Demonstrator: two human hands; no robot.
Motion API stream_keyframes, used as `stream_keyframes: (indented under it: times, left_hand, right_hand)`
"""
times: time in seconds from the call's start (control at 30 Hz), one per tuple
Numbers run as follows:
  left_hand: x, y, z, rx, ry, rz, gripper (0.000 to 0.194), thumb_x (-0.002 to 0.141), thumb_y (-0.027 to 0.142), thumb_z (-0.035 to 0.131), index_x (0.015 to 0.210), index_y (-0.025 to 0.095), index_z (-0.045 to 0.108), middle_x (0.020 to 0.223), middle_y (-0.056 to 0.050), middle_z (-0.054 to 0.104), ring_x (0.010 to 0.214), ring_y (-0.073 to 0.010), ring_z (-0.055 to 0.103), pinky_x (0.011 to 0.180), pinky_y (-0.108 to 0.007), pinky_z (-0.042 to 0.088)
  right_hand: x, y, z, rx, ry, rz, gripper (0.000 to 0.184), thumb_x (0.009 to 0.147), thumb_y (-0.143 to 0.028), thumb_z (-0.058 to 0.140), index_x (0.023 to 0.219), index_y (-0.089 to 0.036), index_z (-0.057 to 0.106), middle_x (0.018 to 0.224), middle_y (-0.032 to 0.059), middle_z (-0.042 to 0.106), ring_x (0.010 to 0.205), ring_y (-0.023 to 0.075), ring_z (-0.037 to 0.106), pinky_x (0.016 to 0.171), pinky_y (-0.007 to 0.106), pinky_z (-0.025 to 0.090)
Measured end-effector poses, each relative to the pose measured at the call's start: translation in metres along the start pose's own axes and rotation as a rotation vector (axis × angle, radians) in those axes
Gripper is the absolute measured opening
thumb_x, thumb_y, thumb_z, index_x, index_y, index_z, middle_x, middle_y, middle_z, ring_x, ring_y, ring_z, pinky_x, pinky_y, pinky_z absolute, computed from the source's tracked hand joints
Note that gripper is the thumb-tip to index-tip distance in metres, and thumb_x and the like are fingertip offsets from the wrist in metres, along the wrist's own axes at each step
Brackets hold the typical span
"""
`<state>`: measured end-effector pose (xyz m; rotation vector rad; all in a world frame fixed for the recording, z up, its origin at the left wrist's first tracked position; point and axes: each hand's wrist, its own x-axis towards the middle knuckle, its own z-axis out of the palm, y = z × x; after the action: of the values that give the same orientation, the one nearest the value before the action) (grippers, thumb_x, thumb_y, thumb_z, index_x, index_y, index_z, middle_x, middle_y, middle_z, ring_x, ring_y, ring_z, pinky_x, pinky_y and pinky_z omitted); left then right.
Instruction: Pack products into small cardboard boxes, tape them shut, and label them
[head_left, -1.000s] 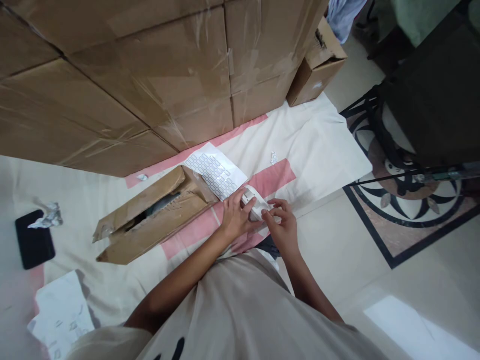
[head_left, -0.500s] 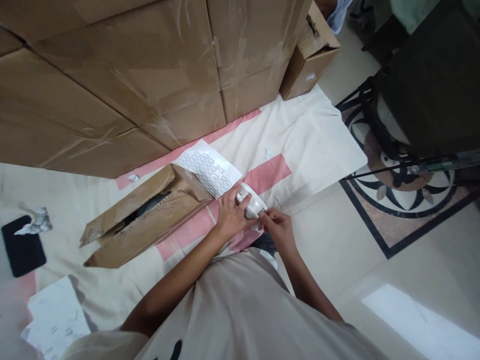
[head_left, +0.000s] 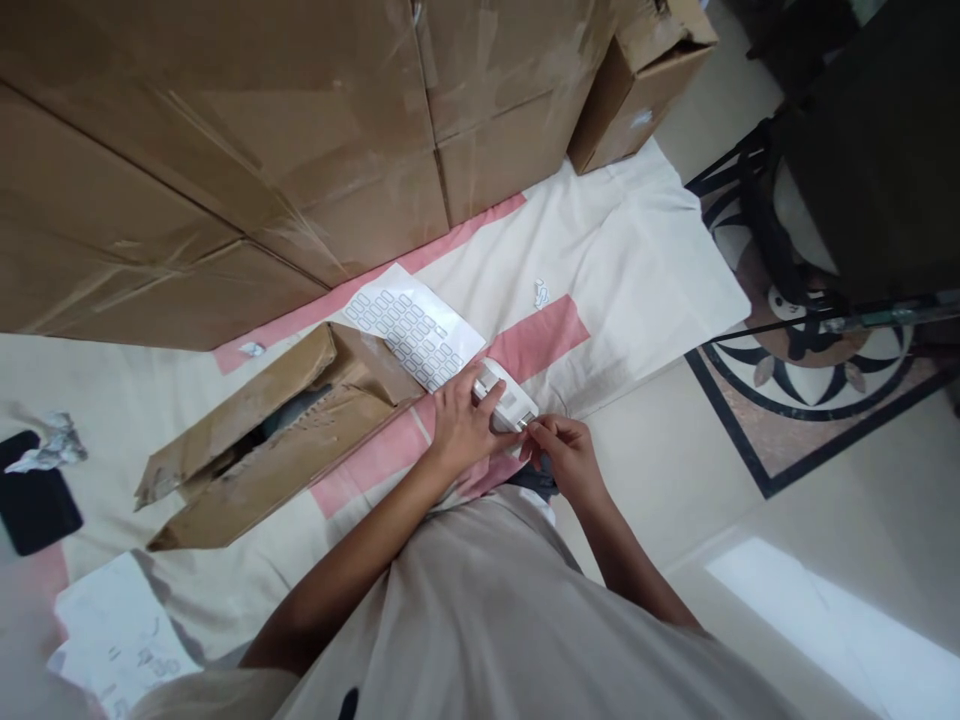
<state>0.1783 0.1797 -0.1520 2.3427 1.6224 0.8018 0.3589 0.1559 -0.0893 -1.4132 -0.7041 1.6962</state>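
Note:
My left hand is wrapped around a white rounded plastic device, with its fingers across the top. At the device's near right end, my right hand has thumb and forefinger pinched together. A small pale piece shows by those fingertips, too small to name. Behind the device lies a white sheet of small outlined labels. To the left of my hands rests a long torn-open cardboard box, with something dark inside.
Large taped cartons form a wall at the back. A smaller carton stands at their right end. On the cloth lie paper scraps, a black phone-like slab and white sheets. Tiled floor lies to the right.
The view has shifted slightly. My right hand has moved a little to the right, and more of the device's end shows. My left hand keeps its hold on the device.

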Motion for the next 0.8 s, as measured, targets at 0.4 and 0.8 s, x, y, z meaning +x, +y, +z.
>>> stream_keyframes:
  times: [0.4, 0.8]
  left_hand:
    - [0.005, -0.001, 0.000, 0.042, 0.084, 0.068, 0.090, 0.076, 0.078, 0.070, 0.144, 0.026, 0.046, 0.147, -0.022, 0.050, 0.130, -0.0364, 0.049, 0.103, -0.047, 0.034]
    - [0.000, -0.002, 0.003, 0.005, 0.084, 0.051, 0.096, 0.075, 0.077, 0.071, 0.151, 0.028, 0.038, 0.148, -0.023, 0.048, 0.131, -0.0369, 0.050, 0.104, -0.048, 0.036]
  right_hand:
    - [0.000, 0.015, 0.007, -0.017, 0.031, -0.163, 0.052, 0.089, -0.038, 0.072, 0.051, -0.019, 0.043, 0.064, 0.0003, 0.067, 0.043, 0.0086, 0.054, 0.041, 0.022, 0.038]
    - [-0.002, 0.025, 0.003, -0.028, 0.028, -0.183, 0.049, 0.095, -0.034, 0.069, 0.055, -0.019, 0.044, 0.064, -0.0009, 0.064, 0.048, 0.0086, 0.054, 0.043, 0.023, 0.037]
